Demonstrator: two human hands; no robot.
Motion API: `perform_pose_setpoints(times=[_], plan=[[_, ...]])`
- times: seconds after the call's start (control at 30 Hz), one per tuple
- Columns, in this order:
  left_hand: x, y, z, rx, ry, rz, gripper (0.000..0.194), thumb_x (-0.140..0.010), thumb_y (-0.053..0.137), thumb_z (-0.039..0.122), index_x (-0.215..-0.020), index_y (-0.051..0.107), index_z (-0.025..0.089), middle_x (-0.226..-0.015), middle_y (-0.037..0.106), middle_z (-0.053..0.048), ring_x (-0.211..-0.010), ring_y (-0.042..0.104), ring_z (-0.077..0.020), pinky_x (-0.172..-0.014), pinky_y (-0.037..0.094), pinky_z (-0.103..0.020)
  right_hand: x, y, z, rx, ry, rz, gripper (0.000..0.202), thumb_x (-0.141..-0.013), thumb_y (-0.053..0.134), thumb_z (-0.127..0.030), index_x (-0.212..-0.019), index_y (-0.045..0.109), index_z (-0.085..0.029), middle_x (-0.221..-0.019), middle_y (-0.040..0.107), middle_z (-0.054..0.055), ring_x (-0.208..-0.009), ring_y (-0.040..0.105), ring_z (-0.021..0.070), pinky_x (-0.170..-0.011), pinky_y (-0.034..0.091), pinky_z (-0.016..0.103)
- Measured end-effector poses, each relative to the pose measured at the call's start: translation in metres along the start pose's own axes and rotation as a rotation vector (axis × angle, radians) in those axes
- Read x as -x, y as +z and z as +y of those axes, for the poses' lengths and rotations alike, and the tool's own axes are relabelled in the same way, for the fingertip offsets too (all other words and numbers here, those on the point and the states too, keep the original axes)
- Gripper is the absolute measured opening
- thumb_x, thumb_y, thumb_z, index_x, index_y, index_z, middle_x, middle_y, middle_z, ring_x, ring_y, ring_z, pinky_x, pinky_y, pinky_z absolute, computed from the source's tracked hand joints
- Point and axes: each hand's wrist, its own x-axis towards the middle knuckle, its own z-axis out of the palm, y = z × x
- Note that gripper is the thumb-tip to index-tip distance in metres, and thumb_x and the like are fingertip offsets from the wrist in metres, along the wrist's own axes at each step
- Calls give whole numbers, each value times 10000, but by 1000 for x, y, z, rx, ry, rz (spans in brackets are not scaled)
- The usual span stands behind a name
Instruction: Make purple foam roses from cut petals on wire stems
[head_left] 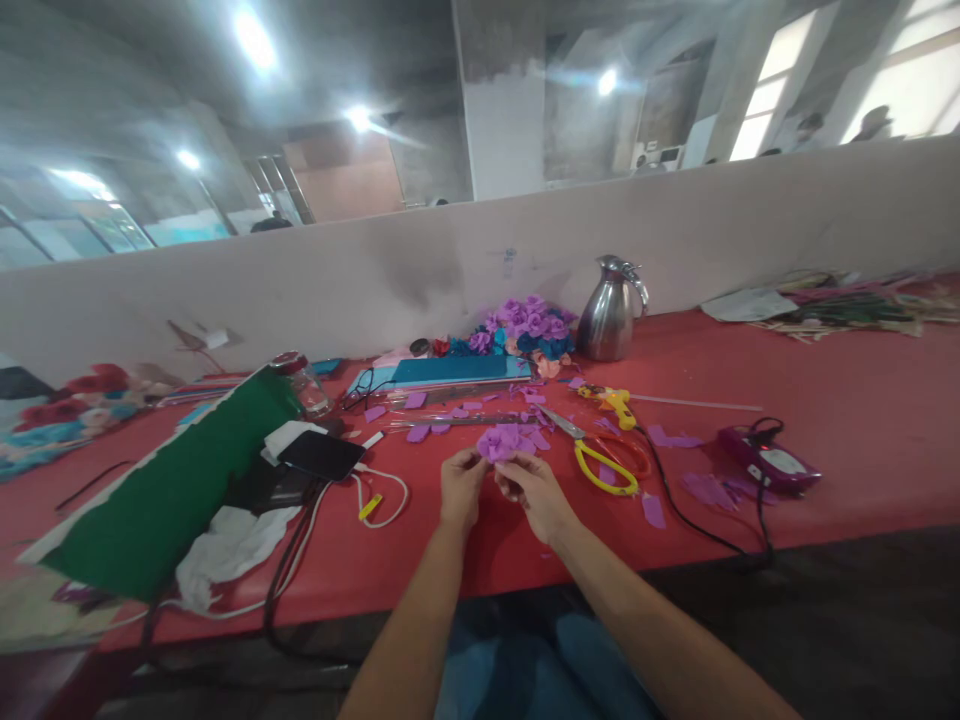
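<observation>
Between my two hands is a purple paper flower [501,442], held just above the red table. My left hand [460,486] has its fingers closed on the flower's left side. From the right, my right hand [531,484] pinches the flower's underside; the exact spot is hidden by the fingers. Scissors [606,468] with yellow and orange handles lie close to the right of my right hand, blades pointing toward the back left. Cut purple paper pieces [418,433] are scattered around the flower.
A yellow glue gun [618,408] with its cord lies behind the scissors. At the back stand a steel jug [609,312] and a pile of paper flowers [529,322]. On the left are a phone [321,455], a green roll [180,490] and a glass jar [304,385]. A purple box [769,460] sits right.
</observation>
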Motion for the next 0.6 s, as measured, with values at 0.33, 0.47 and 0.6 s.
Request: perform_pose_setpoints(times=[0.33,0.47,0.6], plan=[[-1,0,1,52,11,40,121,-531,768,180,-638,720,152,-625,679,4,-600,575,-123,-645,464,-259,0,-3,-4,-60,46,-7,148,-647,690,-309,-687,605,-194,-574,604,-35,-475,461,79,-452,270,205],[-2,0,0,60,17,45,120,-537,770,185,-642,718,156,-604,671,13,-599,568,-120,-650,457,-256,-1,-4,-6,-43,45,2,165,-624,681,-321,-678,604,-186,-547,586,-34,-463,450,78,-444,265,204],[-2,1,1,63,16,24,133,-545,783,202,-657,725,158,-604,666,11,-613,579,-130,-668,465,-268,0,-3,-6,-22,56,33,203,-629,666,-370,-672,585,-189,-558,592,-26,-452,450,80,-435,260,205]])
